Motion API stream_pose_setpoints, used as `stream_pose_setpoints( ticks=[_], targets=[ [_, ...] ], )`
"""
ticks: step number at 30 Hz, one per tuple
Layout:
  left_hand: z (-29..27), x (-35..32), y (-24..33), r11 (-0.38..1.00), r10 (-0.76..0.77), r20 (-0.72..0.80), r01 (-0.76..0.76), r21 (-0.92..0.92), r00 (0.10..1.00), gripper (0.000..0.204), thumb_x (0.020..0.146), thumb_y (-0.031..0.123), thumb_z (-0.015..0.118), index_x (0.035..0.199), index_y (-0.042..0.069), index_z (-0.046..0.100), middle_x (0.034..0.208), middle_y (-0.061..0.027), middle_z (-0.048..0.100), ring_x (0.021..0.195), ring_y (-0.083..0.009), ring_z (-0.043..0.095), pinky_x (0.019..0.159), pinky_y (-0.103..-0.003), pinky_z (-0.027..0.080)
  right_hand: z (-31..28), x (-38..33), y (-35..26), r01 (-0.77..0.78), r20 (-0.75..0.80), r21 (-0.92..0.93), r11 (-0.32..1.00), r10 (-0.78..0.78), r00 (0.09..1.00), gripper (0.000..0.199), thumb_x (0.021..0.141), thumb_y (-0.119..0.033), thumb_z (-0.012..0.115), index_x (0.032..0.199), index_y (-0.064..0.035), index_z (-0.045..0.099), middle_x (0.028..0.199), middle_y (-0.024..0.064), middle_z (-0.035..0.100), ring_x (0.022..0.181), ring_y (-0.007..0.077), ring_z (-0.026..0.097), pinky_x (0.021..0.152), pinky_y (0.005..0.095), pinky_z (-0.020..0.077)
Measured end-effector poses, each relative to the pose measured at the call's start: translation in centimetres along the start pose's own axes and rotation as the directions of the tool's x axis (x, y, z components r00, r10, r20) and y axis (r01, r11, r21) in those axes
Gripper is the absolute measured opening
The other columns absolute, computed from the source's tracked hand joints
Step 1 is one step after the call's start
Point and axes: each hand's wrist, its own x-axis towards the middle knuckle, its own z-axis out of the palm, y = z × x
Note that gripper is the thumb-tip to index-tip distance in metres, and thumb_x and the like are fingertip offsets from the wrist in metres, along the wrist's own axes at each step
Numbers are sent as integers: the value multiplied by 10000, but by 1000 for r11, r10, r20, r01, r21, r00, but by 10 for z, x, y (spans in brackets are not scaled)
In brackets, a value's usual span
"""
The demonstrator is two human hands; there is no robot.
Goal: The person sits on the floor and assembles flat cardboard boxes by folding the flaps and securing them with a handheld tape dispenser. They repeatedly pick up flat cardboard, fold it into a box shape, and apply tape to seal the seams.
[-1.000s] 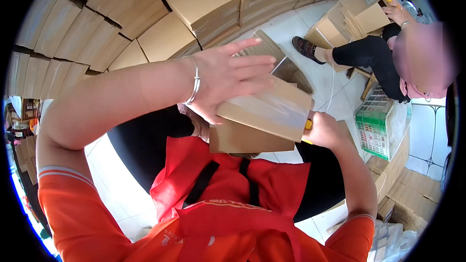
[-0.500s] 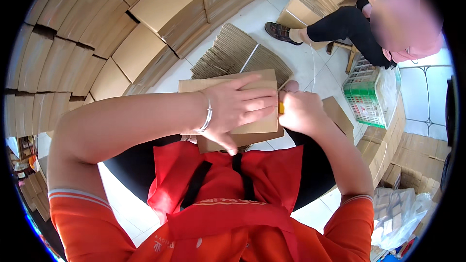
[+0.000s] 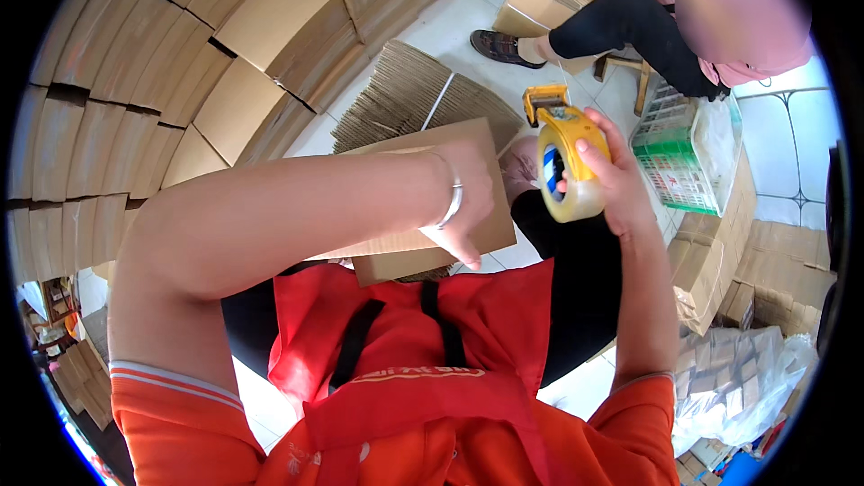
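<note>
A closed cardboard box (image 3: pixel 409 139) lies across my lap, a flap of cardboard showing under its near side. Over the box's right end is my left hand (image 3: pixel 470 189), a silver bangle on its wrist. Its thumb stretches out toward me; the other fingers are blurred and bent downward from view. Raised to the right of the box, my right hand (image 3: pixel 605 171) grips a yellow tape dispenser (image 3: pixel 567 130) with a roll of clear tape in it. The dispenser is apart from the box, its cutter end pointing away from me.
Beyond the box, a strapped stack of flat cardboard (image 3: pixel 396 94) rests on the tiled floor. Piled cartons (image 3: pixel 279 27) wall in the left and back. A co-worker (image 3: pixel 621 27) sits at the far right, near a green and white plastic crate (image 3: pixel 670 148).
My right hand has lifted the tape dispenser up and away from the box's right side. My left hand has slid from the box's top to its right end, its fingers turned downward.
</note>
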Motion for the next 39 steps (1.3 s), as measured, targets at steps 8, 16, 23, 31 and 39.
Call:
stream_pose_setpoints(
  ticks=[8,16,23,31,39],
  targets=[
    [83,-102,-27,341,-937,-309,248,-907,161,939,817,725,561,1446,46,406,1428,-203,450,1387,-324,366,1149,-534,230,31,-9,38,100,206,-320,942,-33,978,434,946,-74,571,1374,-25,519,1213,89,603,1003,112,590,881,267,503],
    [206,-148,5,-916,-274,167,-203,-347,947,874,815,694,526,1471,137,372,1481,-161,406,1318,-419,418,1003,-655,381,107,-23,37,332,389,-544,771,-119,914,338,919,-48,558,1253,-2,595,1147,174,671,1047,255,657,934,303,479],
    [219,-235,29,-284,-932,324,-879,-383,160,843,747,146,605,1480,192,192,1345,-95,456,1256,-299,474,962,-560,461,164,-23,7,537,411,-457,709,-367,834,340,923,-87,597,1260,-41,618,1137,129,688,1020,193,640,1095,395,247],
    [314,-236,-115,-179,-902,429,-854,-489,-56,709,738,118,578,1395,199,323,1277,-71,428,1156,-280,476,887,-600,471,155,-8,28,324,271,-302,896,-246,931,332,963,-83,558,1289,-28,580,1195,106,623,966,136,614,873,295,493],
    [351,-182,-180,-323,-715,578,-547,-772,-394,882,766,272,702,1460,115,180,1323,-220,403,1160,-344,479,898,-535,469,96,-21,60,181,52,-198,963,-174,983,317,980,-101,535,1286,-23,568,1208,119,582,967,150,606,769,266,549]
  ],
)
